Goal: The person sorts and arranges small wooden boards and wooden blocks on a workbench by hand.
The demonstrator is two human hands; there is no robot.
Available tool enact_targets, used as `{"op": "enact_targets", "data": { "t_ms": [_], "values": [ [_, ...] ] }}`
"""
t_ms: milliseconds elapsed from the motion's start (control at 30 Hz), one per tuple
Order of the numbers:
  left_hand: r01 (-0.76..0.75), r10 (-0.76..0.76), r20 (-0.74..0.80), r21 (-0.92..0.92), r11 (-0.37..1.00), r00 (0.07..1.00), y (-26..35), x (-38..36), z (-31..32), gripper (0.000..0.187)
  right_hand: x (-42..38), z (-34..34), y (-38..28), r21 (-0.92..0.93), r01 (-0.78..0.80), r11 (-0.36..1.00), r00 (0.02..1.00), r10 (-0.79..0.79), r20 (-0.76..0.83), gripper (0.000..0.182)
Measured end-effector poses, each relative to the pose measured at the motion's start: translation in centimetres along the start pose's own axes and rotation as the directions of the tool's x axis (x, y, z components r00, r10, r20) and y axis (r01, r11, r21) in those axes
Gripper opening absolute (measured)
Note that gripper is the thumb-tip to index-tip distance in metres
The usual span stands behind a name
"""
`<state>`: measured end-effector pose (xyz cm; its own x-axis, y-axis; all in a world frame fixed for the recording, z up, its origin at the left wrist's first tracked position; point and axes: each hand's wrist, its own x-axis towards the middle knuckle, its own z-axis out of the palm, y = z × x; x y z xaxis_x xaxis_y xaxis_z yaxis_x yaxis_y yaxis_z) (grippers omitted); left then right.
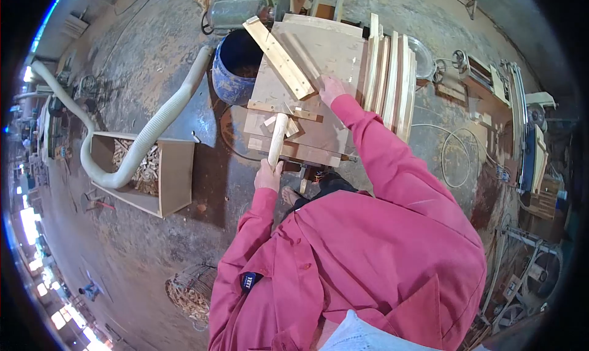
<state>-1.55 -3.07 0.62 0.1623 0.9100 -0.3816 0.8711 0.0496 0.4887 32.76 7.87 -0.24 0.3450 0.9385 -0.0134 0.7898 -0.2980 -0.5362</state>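
Observation:
My left hand [268, 175] is closed around the lower end of a pale, rounded wooden stick [278, 136]. The stick's upper end lies over the near part of a plywood worktop [337, 53], by a crosswise wooden bar [261, 106] and small wood pieces. Farther up the worktop, my right hand [333, 90] is curled at the near end of a thin wooden strip [302, 53] that slants away to the upper left; its fingertips are partly hidden. Left of that strip lies a thick yellowish board [279, 57] with dark holes along it.
Several long wooden strips [388, 81] lie along the worktop's right side. A blue drum [230, 84] stands at its left. Beyond are a ribbed hose [165, 115] and a box [177, 178] of wood scraps. A machine [236, 14] sits at the far edge; a cable [446, 161] loops on the floor.

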Motion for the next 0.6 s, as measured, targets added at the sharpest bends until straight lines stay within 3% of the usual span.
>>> {"op": "enact_targets", "data": {
  "t_ms": [67,167,233,433,600],
  "values": [
    [0.010,-0.010,-0.008,0.012,1.000,1.000,0.3,-0.1,-0.4,0.045,2.2,0.3,-0.7,0.042,0.015,0.999,0.997,-0.018,0.073,0.046],
    [-0.003,0.003,-0.008,-0.016,1.000,1.000,0.3,-0.4,-0.7,0.046,4.5,2.0,-0.8,0.085,0.138,0.987,0.990,-0.141,0.024,0.046],
    [0.006,-0.006,0.002,-0.013,1.000,1.000,0.4,-0.5,-0.9,0.046,5.5,2.7,-1.7,0.055,0.053,0.997,0.998,-0.055,0.039,0.042],
    [0.003,-0.003,-0.055,-0.005,1.000,0.998,1.4,1.2,-0.3,0.052,5.6,4.5,-2.7,0.130,0.058,0.990,0.997,-0.051,-0.053,0.042],
    [0.027,-0.027,-0.005,0.071,0.997,1.000,1.3,1.5,-0.5,0.056,5.4,4.6,-2.9,0.104,0.062,0.993,0.997,-0.056,-0.058,0.042]
  ]
}}
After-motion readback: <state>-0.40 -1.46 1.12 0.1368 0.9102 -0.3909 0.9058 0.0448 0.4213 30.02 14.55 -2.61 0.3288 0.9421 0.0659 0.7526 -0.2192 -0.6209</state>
